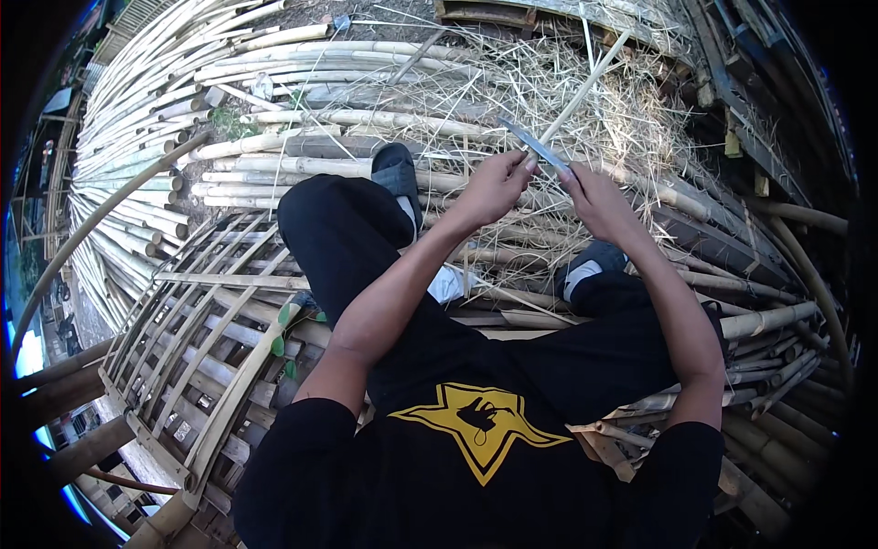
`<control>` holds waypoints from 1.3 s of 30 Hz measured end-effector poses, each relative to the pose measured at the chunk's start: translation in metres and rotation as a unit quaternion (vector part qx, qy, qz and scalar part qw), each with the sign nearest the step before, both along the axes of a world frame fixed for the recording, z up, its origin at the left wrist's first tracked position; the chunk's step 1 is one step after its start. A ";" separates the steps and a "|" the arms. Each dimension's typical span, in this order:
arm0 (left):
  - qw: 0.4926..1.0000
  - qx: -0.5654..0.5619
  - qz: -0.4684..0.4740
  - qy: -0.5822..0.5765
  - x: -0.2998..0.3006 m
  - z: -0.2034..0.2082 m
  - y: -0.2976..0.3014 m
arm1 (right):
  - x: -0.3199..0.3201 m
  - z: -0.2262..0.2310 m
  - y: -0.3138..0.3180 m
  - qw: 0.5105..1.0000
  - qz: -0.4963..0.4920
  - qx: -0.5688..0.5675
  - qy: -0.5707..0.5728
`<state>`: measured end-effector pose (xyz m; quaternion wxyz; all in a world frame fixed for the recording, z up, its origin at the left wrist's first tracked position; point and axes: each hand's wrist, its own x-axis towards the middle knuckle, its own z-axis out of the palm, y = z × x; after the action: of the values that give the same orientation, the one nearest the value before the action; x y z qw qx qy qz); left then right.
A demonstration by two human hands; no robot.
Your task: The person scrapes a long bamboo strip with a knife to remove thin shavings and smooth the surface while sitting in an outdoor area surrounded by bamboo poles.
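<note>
My left hand is closed around the near end of a pale bamboo strip, which slants up and away to the right. In my right hand is a knife; its handle is hidden by my fingers. The blade points up and left and crosses the strip close to my left fingertips. Both hands are held out in front of my knees, close together, above bamboo poles and shavings. Whether the edge is cutting into the strip cannot be made out.
Thin bamboo shavings cover the poles beyond my hands. Many cut bamboo poles are stacked at the left. A woven bamboo lattice stands beside my left leg. My sandals rest among the poles. Dark timber rises at the far right.
</note>
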<state>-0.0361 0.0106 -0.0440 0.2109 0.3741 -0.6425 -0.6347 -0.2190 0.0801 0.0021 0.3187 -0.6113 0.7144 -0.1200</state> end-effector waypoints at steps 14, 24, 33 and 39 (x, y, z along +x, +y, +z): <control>0.986 -0.143 0.068 -0.059 0.002 -0.002 0.009 | -0.028 -0.037 -0.016 0.988 0.090 -0.090 0.090; 0.982 -0.134 0.074 -0.113 0.009 0.001 -0.001 | -0.125 -0.010 -0.024 0.957 -0.208 -0.170 0.105; 0.975 -0.185 0.079 -0.091 0.002 -0.010 0.012 | 0.006 -0.025 -0.001 0.998 0.026 -0.055 0.000; 0.966 -0.224 0.099 -0.079 -0.006 -0.017 0.022 | 0.000 -0.032 0.000 0.992 0.055 -0.110 0.018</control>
<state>-0.0417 0.0327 -0.0608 0.2999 0.4274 -0.7428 -0.4190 -0.2187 0.0797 -0.0301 0.2428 -0.6828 0.6681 -0.1687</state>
